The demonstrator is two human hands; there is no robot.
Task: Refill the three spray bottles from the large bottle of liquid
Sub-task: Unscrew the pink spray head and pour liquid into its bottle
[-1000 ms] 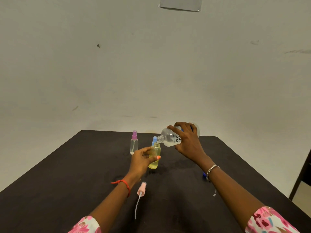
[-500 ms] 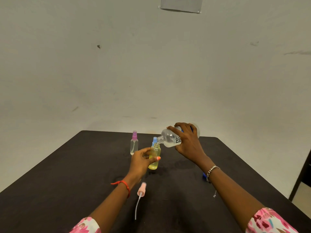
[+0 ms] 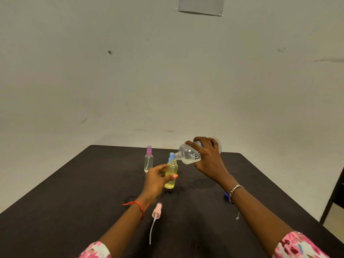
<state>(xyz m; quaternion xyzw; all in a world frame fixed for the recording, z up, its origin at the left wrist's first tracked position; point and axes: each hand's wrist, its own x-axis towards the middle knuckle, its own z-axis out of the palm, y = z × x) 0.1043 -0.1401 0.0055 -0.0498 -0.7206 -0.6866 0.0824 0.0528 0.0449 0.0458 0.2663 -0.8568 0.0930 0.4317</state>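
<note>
My left hand [image 3: 155,180] grips a small yellow spray bottle [image 3: 171,175] that stands uncapped on the dark table [image 3: 74,192]. My right hand [image 3: 208,161] holds the large clear bottle [image 3: 188,153] tipped nearly sideways, its open mouth right over the yellow bottle's neck. A blue-capped spray bottle [image 3: 171,156] stands just behind the yellow one, mostly hidden. A clear spray bottle with a purple cap [image 3: 148,159] stands upright to the left. The yellow bottle's pink spray head with its tube [image 3: 157,213] lies on the table near my left forearm.
A small blue item [image 3: 226,194] lies on the table, partly hidden behind my right wrist. A paper sheet [image 3: 201,5] is stuck on the wall above. A dark furniture edge [image 3: 335,194] stands at the far right.
Both hands and bottles stay nearly in place; the large bottle remains tipped over the yellow bottle's neck. The view has tilted down slightly.
</note>
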